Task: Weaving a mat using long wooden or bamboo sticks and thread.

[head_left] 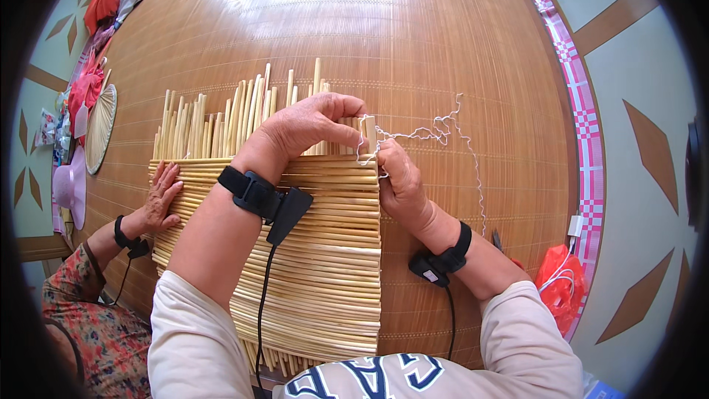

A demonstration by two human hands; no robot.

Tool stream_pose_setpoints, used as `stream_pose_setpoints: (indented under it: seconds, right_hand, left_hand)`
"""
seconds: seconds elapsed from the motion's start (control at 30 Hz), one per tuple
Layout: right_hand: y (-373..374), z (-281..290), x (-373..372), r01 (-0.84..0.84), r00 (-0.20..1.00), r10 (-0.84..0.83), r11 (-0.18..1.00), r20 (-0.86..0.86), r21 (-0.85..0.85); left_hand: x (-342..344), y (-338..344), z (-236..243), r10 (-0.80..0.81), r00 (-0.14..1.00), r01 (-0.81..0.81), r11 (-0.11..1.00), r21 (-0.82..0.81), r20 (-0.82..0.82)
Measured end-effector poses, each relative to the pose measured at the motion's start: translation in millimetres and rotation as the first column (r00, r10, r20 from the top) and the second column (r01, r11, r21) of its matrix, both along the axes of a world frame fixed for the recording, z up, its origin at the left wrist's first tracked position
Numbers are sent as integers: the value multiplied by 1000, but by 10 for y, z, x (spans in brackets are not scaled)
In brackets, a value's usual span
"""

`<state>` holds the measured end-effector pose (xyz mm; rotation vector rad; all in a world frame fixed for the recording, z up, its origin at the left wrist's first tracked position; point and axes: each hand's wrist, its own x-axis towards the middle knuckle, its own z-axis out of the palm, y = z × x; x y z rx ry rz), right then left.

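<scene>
A panel of pale, straw-coloured stalks (pixel 317 266), laid side by side crosswise, lies before me. Other stalks (pixel 251 111) stick out past its far edge at right angles, with uneven ends. At the panel's far right corner, my left hand (pixel 314 125) is closed with thumb and forefinger on thin white string (pixel 421 135). My right hand (pixel 404 185) pinches the same string just beside the corner, its fingers partly hidden. The string loops about the stalk ends there, and its loose tail trails away to the right. Another person's hand (pixel 159 199) rests flat on the panel's left edge.
Under everything spreads a brown slatted mat (pixel 443 44), edged at right by pink-and-white checked cloth (pixel 583 122). A hand fan (pixel 101 129) and pink hat (pixel 69 179) lie at left. A red plastic bag (pixel 559 288) sits at right. Cables hang from my wrist straps.
</scene>
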<state>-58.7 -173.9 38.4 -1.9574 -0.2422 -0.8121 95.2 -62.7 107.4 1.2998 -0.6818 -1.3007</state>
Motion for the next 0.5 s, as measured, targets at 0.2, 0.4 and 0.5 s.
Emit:
stream_pose_setpoints:
  seconds: [0.2,0.4,0.5]
  right_hand:
    - [-6,14,34,19,1000,-19,999,22,-26]
    - [-58,31,-1,-6,1000,5,999,-25,-34]
    - [-88,-6,-12,-8,998,4,998,-56,-63]
  left_hand:
    - [2,-3,-44,-26,1000,26,1000,-16,18]
    - [-6,-14,-54,-4,998,1,999,-47,-70]
    - [2,-28,-109,-31,997,27,998,-59,-66]
